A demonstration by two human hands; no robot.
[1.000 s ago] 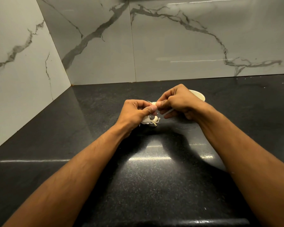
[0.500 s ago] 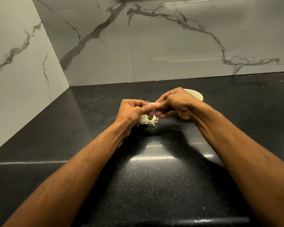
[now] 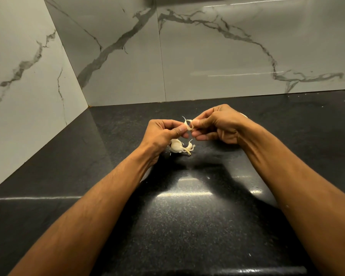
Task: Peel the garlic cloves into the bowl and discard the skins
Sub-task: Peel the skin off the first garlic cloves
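Above the black counter my left hand and my right hand meet fingertip to fingertip. Between them they pinch a small garlic clove with a pale curl of skin standing off it. Beneath the hands the rest of the garlic bulb lies on the counter with loose skins and a dry root tuft. The white bowl is almost wholly hidden behind my right hand; only a sliver of its rim shows.
The black speckled counter runs to marble wall tiles at the back and on the left, meeting in a corner at the back left. A few tiny white skin flecks lie on the counter near my right forearm.
Both hands have shifted slightly, and a curl of skin now stands up from the clove between the fingertips. My right hand covers more of the bowl.
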